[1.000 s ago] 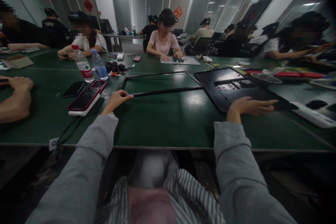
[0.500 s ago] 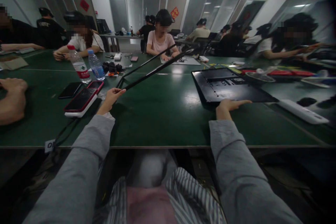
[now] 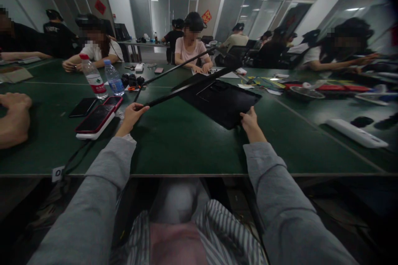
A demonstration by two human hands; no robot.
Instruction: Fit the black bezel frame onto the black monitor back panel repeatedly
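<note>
My left hand (image 3: 132,118) is closed on the near corner of a thin black rectangular frame (image 3: 174,94), like a screen bezel. The frame is held tilted above the table, its long bars reaching away to the right. My right hand (image 3: 252,126) pinches the near right edge of a flat black panel (image 3: 222,107) with recessed shapes on its face, like the back cover of a display. The panel slants over the middle of the table, and one bar of the frame crosses in front of its far left part. Whether the two touch, I cannot tell.
On the green table (image 3: 186,149), a phone in a red case (image 3: 95,118), a black phone (image 3: 82,107) and two bottles (image 3: 93,76) stand left. A white power strip (image 3: 356,132) and cables lie right. Another person's arm (image 3: 14,118) rests at far left; several people sit across.
The black panel has swung from the right toward the middle, turned and tilted, with my right hand now gripping its edge rather than supporting it from below. My left hand stays nearly still.
</note>
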